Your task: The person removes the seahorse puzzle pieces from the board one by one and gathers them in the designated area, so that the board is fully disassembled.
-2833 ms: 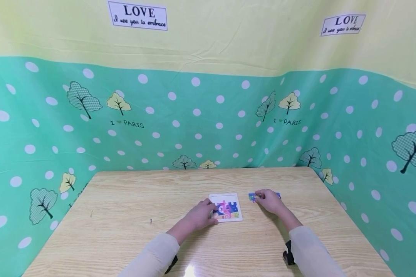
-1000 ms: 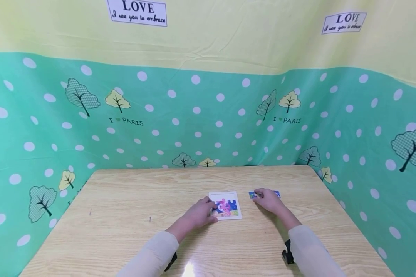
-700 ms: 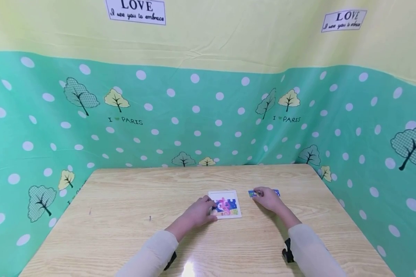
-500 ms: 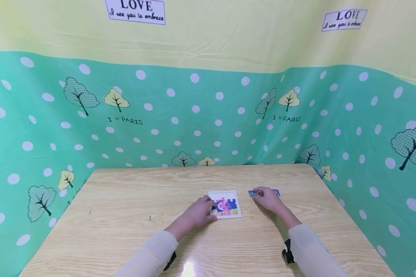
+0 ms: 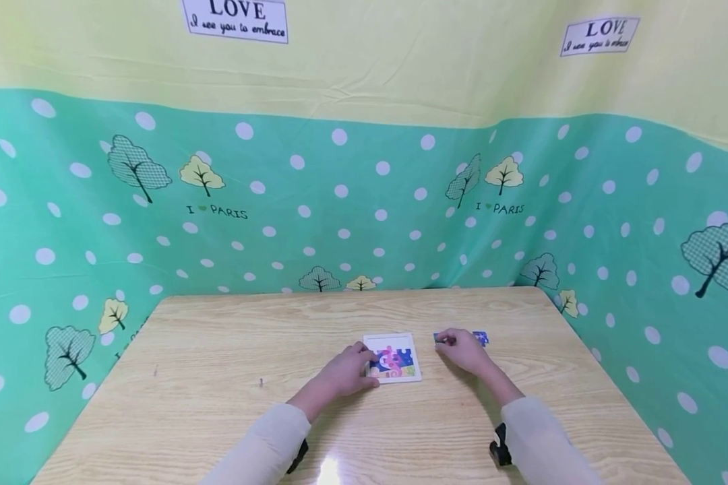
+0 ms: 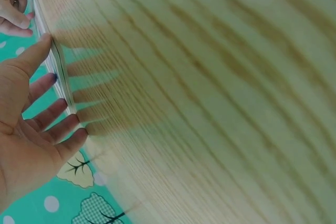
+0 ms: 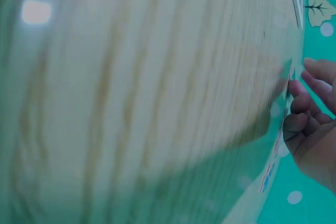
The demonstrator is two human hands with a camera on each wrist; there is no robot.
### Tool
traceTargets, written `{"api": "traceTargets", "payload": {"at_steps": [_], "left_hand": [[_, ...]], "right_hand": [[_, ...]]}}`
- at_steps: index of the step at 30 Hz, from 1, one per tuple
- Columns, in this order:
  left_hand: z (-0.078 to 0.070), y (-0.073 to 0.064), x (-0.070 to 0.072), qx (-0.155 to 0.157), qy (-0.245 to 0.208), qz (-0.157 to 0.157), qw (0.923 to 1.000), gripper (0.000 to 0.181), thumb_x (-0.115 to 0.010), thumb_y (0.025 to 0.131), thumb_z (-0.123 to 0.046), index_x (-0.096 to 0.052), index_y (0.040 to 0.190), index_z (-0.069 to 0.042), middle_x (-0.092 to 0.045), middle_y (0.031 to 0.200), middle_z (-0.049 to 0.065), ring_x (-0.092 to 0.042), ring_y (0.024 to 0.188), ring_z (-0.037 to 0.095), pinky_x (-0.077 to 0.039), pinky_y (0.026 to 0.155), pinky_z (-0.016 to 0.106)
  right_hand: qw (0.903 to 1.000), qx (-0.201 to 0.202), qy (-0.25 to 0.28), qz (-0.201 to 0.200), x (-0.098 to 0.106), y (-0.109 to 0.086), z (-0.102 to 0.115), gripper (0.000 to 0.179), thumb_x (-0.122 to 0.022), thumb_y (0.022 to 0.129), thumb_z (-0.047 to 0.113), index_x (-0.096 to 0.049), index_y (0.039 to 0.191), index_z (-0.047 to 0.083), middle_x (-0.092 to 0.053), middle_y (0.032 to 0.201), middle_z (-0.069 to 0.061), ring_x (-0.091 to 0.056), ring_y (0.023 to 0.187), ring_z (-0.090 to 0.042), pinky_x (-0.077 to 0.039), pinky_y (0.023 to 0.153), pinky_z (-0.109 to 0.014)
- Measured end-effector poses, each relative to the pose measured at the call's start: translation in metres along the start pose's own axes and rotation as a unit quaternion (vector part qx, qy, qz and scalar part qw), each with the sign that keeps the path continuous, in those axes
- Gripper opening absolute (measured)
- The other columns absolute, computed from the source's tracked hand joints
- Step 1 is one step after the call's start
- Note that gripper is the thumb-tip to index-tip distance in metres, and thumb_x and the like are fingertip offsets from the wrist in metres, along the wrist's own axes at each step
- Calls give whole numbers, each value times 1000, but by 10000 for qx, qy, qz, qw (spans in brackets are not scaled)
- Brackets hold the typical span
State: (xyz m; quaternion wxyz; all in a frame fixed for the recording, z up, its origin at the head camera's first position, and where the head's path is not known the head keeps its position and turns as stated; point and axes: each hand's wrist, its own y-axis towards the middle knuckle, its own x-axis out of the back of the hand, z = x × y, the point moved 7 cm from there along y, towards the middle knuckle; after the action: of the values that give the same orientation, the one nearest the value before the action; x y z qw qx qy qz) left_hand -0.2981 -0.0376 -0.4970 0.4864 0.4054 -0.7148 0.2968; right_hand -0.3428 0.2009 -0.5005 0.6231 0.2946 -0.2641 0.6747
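In the head view a white-framed jigsaw puzzle [image 5: 400, 377] lies flat, its lower part filled with pieces showing a pink character on blue. My left hand [image 5: 347, 372] rests on its left side; in the left wrist view the fingers [image 6: 62, 124] spread along the frame's edge [image 6: 62, 72], extended. To the right, my right hand [image 5: 463, 349] is over a row of blue puzzle pieces [image 5: 480, 338]. Its thumb and index finger pinch at the leftmost piece [image 5: 438, 335], mostly hidden beneath them. The other fingers [image 7: 295, 121] curl under in the right wrist view.
The wood-grain table [image 5: 218, 350] spreads around both hands. A green and yellow printed curtain [image 5: 340, 168] hangs behind and at the sides. A small dark mark [image 5: 261, 382] shows on the tabletop left of the left hand. Black straps [image 5: 500, 444] sit at the wrists.
My right hand has shifted slightly left over the leftmost piece, uncovering more of the starry piece on the right. The left hand stays at the frame; the head view has tilted a little.
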Motion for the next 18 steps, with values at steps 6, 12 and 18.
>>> {"api": "traceTargets", "payload": {"at_steps": [6,12,18], "left_hand": [[0,-1,1,-12,-25,-17,10000,50,-68,82,-41,-60,122,-12,-53,122,8,-54,109,24,-47,97,39],[1,0,0,19,-50,-3,10000,50,-68,82,-42,-60,122,-13,-53,121,8,-54,109,24,-47,98,39],[2,2,-1,13,11,-20,10000,50,-66,83,-44,-60,122,-13,-54,121,8,-55,108,23,-47,98,38]], "right_hand": [[9998,131,80,-85,-6,-2,6,23,-65,85,13,-67,104,2,-61,83,-4,-53,74,-14,-47,63,-24],[9992,269,301,-22,-13,-1,16,22,-67,84,13,-67,103,3,-61,81,-4,-53,67,-13,-47,58,-23],[9984,226,456,246,-22,-3,22,23,-66,85,13,-67,106,3,-58,77,-4,-52,59,-13,-46,51,-23]]}}
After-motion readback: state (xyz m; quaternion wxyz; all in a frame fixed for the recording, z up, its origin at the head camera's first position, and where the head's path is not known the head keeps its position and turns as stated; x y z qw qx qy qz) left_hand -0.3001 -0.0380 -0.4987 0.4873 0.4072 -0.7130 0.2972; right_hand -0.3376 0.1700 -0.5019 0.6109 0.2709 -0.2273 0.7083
